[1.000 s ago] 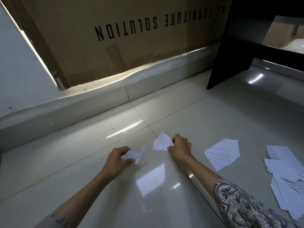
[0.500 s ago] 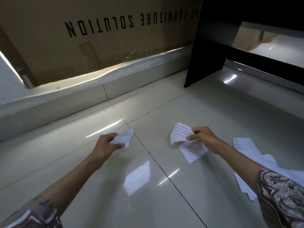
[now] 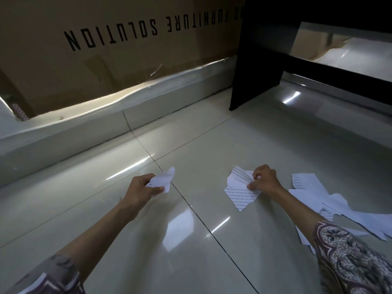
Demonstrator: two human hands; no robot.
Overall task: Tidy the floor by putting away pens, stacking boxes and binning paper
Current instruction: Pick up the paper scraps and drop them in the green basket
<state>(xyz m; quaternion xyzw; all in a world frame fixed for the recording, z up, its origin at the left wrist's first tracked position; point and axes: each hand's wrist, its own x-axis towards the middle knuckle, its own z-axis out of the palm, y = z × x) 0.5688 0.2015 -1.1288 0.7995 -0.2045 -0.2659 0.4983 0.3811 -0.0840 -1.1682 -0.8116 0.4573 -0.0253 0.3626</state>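
Right hand point(image 3: 264, 180) lowered, now pinching second printed scrap point(image 3: 240, 196) too.

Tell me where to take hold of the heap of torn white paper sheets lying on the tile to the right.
Probably at the near-left edge of the heap of torn white paper sheets, coming from above with the right hand. The sheets lie flat and overlapping, so a pinching grip gathers several at once.

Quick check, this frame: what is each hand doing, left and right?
Left hand: closed around a crumpled paper scrap.
Right hand: pinching a printed paper piece, over another piece on the floor.
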